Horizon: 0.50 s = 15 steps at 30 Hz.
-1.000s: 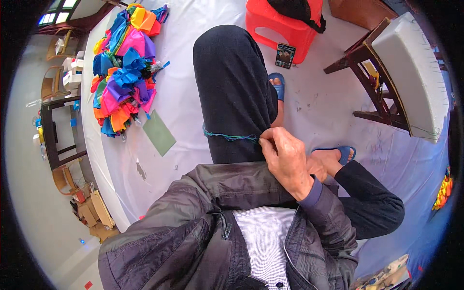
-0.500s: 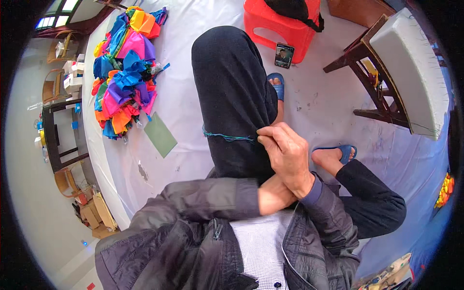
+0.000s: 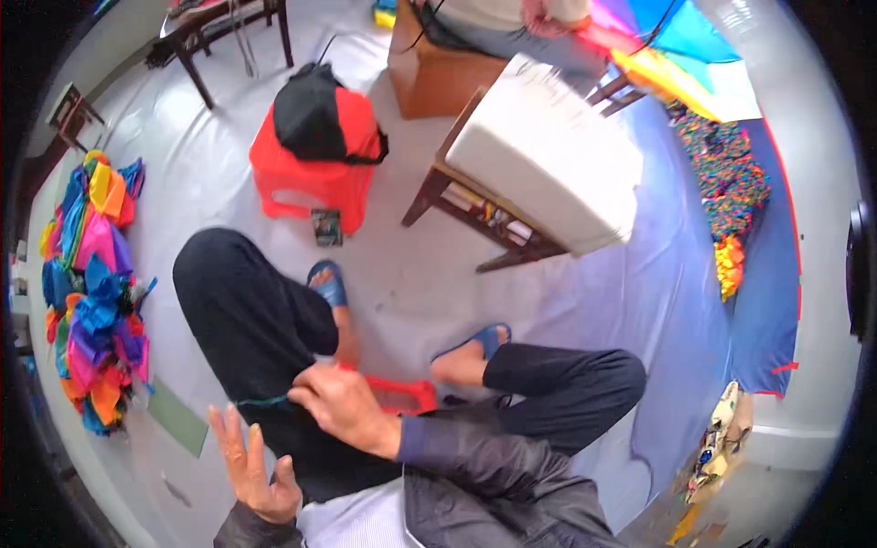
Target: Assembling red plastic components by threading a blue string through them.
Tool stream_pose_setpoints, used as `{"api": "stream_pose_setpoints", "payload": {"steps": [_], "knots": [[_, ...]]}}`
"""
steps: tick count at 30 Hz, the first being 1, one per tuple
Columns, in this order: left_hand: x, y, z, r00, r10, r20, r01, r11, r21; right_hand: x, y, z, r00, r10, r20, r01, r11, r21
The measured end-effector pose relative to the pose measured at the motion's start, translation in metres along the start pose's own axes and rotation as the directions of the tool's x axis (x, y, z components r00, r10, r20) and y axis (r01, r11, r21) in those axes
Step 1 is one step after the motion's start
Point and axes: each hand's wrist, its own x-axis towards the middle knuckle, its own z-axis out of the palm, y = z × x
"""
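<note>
A few thin blue-green threads (image 3: 260, 402) lie across my left thigh (image 3: 242, 310), which is in black trousers. My right hand (image 3: 352, 411) is closed in a pinch on one end of the threads, with its knuckles over the thigh. To the left, my left hand (image 3: 254, 470) is raised beside the leg with its fingers spread and nothing visible in it. The far end of the threads goes out of sight around the outer side of the leg.
Ahead stands a red plastic stool (image 3: 274, 173) bearing a black cap-like item (image 3: 311, 114), with a phone (image 3: 326, 227) propped against it. A white foam block (image 3: 548, 155) rests on a wooden stool. Colourful fabric pieces (image 3: 96, 301) lie left near a green sheet (image 3: 178, 420). Another person (image 3: 512, 27) sits beyond.
My left hand has come out from under my right wrist to the left side and spread its fingers. My right hand keeps its pinch at the threads. The view has swung right.
</note>
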Motion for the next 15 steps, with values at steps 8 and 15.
{"api": "stream_pose_setpoints", "payload": {"steps": [8, 15], "knots": [[-0.013, -0.013, 0.03, 0.986, -0.11, 0.126, 0.084, 0.978, 0.191, 0.007, 0.006, -0.006, 0.997, 0.055, 0.049, -0.058, 0.997, 0.049], [-0.035, -0.031, 0.037, 0.971, -0.183, 0.156, 0.146, 0.964, 0.224, 0.007, 0.004, -0.009, 0.95, 0.236, 0.203, -0.294, 0.894, 0.339]]}}
